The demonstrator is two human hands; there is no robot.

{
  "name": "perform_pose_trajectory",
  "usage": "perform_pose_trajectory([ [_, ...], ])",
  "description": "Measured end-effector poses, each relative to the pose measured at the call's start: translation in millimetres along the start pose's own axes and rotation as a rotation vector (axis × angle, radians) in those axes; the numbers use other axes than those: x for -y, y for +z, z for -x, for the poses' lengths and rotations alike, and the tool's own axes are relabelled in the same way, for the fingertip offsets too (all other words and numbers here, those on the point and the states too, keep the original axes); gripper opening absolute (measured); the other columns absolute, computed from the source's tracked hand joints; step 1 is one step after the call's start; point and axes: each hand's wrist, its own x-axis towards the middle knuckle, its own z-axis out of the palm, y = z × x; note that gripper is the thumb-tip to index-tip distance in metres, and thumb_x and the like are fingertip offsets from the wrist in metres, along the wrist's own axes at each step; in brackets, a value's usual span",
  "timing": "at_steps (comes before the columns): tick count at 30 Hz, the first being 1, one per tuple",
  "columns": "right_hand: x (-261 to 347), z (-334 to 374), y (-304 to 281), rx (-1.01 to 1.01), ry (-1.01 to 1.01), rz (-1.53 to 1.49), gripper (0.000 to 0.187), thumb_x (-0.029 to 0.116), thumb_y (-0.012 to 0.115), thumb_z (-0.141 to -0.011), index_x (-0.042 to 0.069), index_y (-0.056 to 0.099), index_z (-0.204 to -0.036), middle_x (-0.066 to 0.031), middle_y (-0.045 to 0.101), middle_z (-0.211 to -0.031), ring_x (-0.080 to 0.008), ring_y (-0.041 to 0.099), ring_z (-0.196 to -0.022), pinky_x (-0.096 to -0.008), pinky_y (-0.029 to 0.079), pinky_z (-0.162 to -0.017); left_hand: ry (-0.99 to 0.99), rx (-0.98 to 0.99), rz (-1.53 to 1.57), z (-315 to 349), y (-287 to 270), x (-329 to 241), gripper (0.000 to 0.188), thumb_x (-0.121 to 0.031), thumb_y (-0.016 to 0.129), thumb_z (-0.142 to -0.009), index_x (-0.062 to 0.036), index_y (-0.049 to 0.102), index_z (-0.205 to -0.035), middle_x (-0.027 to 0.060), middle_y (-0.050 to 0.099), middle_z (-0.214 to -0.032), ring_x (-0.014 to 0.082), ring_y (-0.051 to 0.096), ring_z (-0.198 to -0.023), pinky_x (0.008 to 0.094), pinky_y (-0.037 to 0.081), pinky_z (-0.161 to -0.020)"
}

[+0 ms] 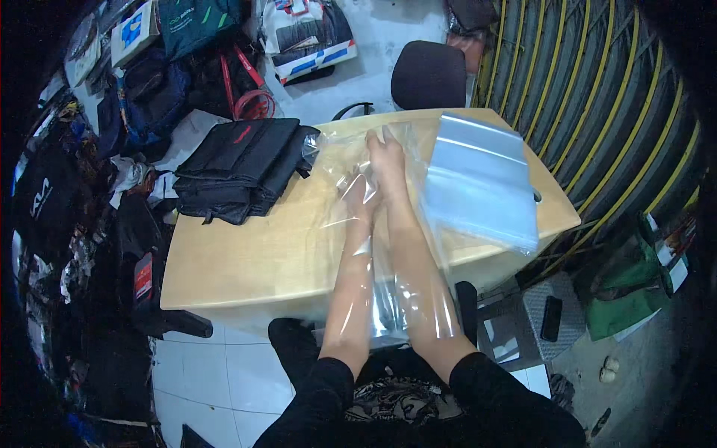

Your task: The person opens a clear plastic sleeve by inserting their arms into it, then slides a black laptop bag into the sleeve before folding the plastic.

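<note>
A large clear plastic bag (pixel 385 291) is drawn over both my forearms, its lower edge lying near my elbows and its far end over the table. Inside it, my right hand (pixel 386 158) reaches toward the far table edge, with its fingertips apart. My left hand (pixel 358 196) lies just left of it and a little nearer, also under the film; glare and folds hide its fingers. To the right lies a flat stack of clear plastic bags (pixel 478 179). Folded black fabric bags (pixel 239 168) are piled on the table's left side.
The light wooden table (pixel 246 261) has a curved far edge. Beyond it stand a dark chair (pixel 429 75) and a wrapped bundle (pixel 310 45). Bags and heaped goods (pixel 149 104) crowd the left. At right are a folding metal gate (pixel 590 97) and a phone (pixel 551 319) on a grey stool.
</note>
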Motion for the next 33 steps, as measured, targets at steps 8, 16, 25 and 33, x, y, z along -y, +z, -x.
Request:
perform_pose_trajectory([
  [8,-6,8,-11,0.107,0.125,-0.148,0.054,0.023,0.054,-0.092,-0.007,0.042,-0.136,-0.0097,0.065,-0.082,-0.0118,0.058,-0.068,-0.0251,0.046,-0.062,-0.183,-0.015,0.133,4,-15,-26,0.044,-0.025,0.051,-0.090,0.0062,0.056,-0.120,0.0240,0.062,-0.116,0.0345,0.058,-0.111,0.0383,0.044,-0.092],
  [16,-27,47,-27,0.041,0.061,-0.072,0.058,0.010,0.053,-0.090,-0.002,0.032,-0.143,-0.0212,0.060,-0.122,-0.0220,0.062,-0.106,-0.0290,0.048,-0.088,-0.528,-0.228,1.088,18,-28,-29,0.046,-0.025,0.052,-0.093,0.0026,0.048,-0.130,0.0088,0.063,-0.102,0.0223,0.059,-0.092,0.0327,0.045,-0.087],
  [25,-31,-72,8,-0.058,-0.208,-0.082,0.066,0.017,0.057,-0.086,0.003,0.029,-0.144,-0.0290,0.057,-0.121,-0.0356,0.058,-0.114,-0.0377,0.046,-0.094,-0.158,-0.378,0.806,-96,-29,-45,0.044,-0.022,0.050,-0.091,0.0036,0.052,-0.127,0.0160,0.062,-0.107,0.0194,0.059,-0.094,0.0313,0.046,-0.084],
  [33,-89,-45,13,0.196,0.053,0.438,0.048,0.010,0.052,-0.086,0.000,0.048,-0.132,-0.0281,0.061,-0.111,-0.0393,0.061,-0.102,-0.0429,0.049,-0.087,-0.570,-0.250,1.270,-5,24,-6,0.027,0.000,0.050,-0.089,0.0072,0.058,-0.114,0.0098,0.063,-0.099,0.0159,0.060,-0.083,0.0272,0.049,-0.073],
])
